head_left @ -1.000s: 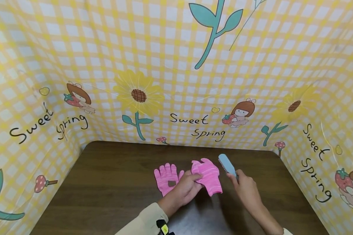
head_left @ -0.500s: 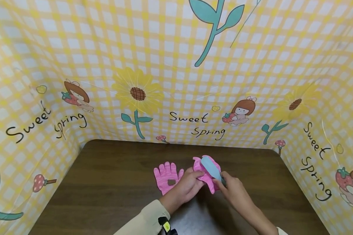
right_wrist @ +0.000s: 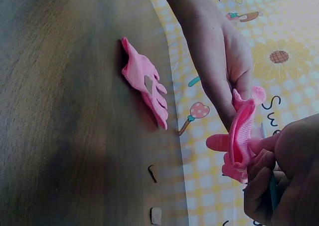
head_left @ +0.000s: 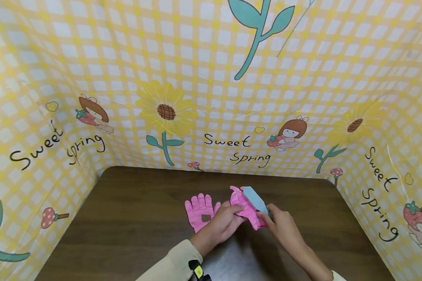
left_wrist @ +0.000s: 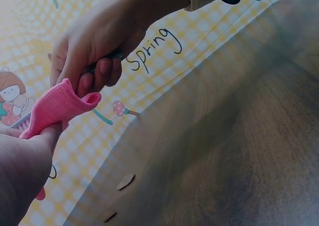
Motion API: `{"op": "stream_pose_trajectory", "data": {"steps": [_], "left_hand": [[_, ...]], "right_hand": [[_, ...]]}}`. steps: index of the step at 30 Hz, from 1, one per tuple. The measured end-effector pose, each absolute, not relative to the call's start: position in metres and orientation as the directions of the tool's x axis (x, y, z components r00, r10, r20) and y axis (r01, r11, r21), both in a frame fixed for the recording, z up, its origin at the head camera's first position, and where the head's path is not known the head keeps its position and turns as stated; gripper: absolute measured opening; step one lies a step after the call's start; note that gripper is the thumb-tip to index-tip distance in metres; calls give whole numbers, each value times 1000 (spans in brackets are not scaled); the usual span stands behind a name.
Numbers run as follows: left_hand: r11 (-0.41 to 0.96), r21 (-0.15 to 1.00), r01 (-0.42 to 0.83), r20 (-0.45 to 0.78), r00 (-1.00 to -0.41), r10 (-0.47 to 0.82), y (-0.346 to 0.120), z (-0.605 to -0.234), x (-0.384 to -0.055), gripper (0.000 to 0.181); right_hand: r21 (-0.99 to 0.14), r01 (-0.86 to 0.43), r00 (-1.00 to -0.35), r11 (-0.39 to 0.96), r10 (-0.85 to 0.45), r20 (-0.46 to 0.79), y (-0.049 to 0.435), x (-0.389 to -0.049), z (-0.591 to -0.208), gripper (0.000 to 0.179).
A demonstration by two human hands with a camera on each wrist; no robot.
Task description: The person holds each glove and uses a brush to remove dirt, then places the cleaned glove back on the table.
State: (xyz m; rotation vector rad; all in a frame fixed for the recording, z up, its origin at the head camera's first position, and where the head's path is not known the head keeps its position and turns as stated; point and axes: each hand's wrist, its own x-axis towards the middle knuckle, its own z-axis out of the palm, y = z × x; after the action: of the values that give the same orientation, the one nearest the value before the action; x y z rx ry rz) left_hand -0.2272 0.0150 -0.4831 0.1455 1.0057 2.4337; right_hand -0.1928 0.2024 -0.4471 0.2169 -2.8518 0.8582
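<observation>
In the head view my left hand (head_left: 222, 224) holds a pink knitted glove (head_left: 237, 200) up over the table, thumb on top of it. My right hand (head_left: 285, 227) grips the handle of a light blue brush (head_left: 255, 197), whose bristle side faces down along the held glove. The right wrist view looks into the glove's open cuff (right_wrist: 241, 136), with the right hand's fingers close beside it. Most of the brush is hidden behind glove and hands in both wrist views. A second pink glove (head_left: 198, 207) lies flat left of my left hand, a brown patch (head_left: 206, 217) on it.
The dark wooden table (head_left: 133, 218) is enclosed by a yellow checked cloth (head_left: 211, 93) at the back and sides. Two small pieces or marks, one pale (right_wrist: 156, 216) and one dark (right_wrist: 152, 173), show near the table's edge in the right wrist view.
My right hand has brought the brush leftward from beside the held glove onto it, then tilted it slightly. The glove's cuff has folded under it. The other glove lies as before.
</observation>
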Motion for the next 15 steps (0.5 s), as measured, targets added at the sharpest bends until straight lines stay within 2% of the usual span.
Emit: {"op": "stream_pose_trajectory", "data": {"steps": [15], "left_hand": [[-620, 672, -405, -67, -867, 493, 17, -486, -228, 54]], "right_hand": [[-536, -151, -981, 831, -61, 181, 208, -195, -448, 25]]}}
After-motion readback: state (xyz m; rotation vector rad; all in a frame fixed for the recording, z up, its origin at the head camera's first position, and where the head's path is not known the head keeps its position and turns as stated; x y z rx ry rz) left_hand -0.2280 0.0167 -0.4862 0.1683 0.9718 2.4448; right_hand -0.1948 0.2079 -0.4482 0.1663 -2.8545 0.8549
